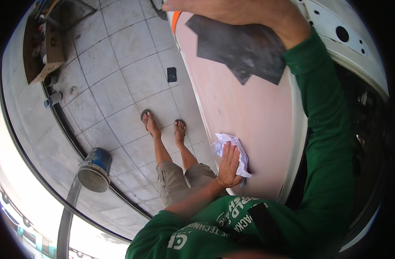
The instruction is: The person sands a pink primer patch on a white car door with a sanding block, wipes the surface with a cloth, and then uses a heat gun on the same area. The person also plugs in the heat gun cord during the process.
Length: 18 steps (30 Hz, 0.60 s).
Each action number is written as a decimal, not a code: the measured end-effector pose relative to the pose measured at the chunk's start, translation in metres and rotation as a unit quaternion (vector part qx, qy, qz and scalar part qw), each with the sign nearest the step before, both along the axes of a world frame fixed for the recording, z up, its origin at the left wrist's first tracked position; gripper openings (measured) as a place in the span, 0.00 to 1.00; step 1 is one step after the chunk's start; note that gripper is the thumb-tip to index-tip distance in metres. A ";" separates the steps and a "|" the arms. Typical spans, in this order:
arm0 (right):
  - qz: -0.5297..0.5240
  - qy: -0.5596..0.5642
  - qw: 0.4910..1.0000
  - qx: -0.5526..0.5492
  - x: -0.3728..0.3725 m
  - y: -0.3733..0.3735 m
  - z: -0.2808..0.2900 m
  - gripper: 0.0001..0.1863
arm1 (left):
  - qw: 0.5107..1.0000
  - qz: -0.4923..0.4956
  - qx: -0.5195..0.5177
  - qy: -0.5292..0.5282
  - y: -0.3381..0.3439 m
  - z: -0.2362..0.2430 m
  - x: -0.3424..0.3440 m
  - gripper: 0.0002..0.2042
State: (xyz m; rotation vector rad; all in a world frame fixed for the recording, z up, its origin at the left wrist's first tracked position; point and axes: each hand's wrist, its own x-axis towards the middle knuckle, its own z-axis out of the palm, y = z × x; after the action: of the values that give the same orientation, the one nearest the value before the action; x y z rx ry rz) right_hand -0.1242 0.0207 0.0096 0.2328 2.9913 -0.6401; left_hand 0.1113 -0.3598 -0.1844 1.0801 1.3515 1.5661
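My left hand (230,167) lies on a crumpled white cloth (242,156), pressing it against a pale pink, matt car-body panel (249,112). The fingers are stretched close together over the cloth. At the upper right, my right hand (232,9) reaches over the panel's far part with the green-sleeved arm. Dark grey sheets (245,47), looking like sandpaper, overlap beneath this hand, which seems to hold them. The top edge of the picture cuts off part of the right hand. An orange strip (176,20) shows at the panel's edge near it.
Grey floor tiles (120,56) lie left of the panel, with a small black flat object (171,74) on them. A blue-and-grey bucket (94,172), a can (53,100) and a cardboard box (48,47) stand along the left. White metal with round holes (342,33) borders the upper right.
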 end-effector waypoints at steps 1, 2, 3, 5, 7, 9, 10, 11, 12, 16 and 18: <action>-0.003 -0.038 0.999 0.014 -0.004 0.008 -0.007 0.13 | 0.999 -0.023 -0.008 0.034 0.007 -0.007 -0.002 0.39; -0.009 -0.073 0.997 0.018 -0.007 0.019 -0.017 0.14 | 0.996 -0.043 -0.017 0.075 0.017 -0.019 -0.011 0.36; -0.034 -0.064 0.997 0.016 -0.005 0.023 -0.022 0.16 | 0.997 -0.034 -0.033 0.068 0.038 -0.035 -0.024 0.35; -0.018 -0.073 0.997 0.016 -0.005 0.030 -0.030 0.20 | 0.969 0.071 -0.134 -0.193 0.112 -0.064 -0.065 0.33; -0.016 -0.075 0.996 0.054 -0.017 0.029 -0.033 0.18 | 0.909 0.143 -0.167 -0.353 0.186 -0.093 -0.124 0.31; -0.090 -0.132 0.984 0.083 0.043 0.038 -0.034 0.16 | 0.920 0.095 -0.165 -0.342 0.225 -0.124 -0.159 0.30; -0.105 -0.128 0.983 0.076 0.048 0.037 -0.044 0.15 | 0.932 0.094 -0.167 -0.308 0.227 -0.133 -0.166 0.30; -0.114 -0.109 0.985 0.066 0.040 0.037 -0.055 0.14 | 0.946 0.091 -0.170 -0.261 0.216 -0.134 -0.164 0.30; -0.121 -0.090 0.987 0.058 0.028 0.038 -0.061 0.13 | 0.960 0.078 -0.169 -0.208 0.197 -0.132 -0.154 0.29; -0.033 0.008 0.999 0.037 -0.003 0.026 -0.023 0.12 | 0.990 0.046 -0.131 -0.020 0.137 -0.123 -0.118 0.28; -0.083 -0.003 0.996 -0.017 0.009 0.020 -0.010 0.12 | 0.989 0.055 -0.125 -0.047 0.178 -0.135 -0.115 0.27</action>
State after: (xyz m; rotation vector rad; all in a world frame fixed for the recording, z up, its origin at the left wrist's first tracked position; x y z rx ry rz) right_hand -0.1150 0.0412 -0.0008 0.4850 2.9748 -0.7038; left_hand -0.0037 -0.1817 -0.3194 0.7816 1.5174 1.4580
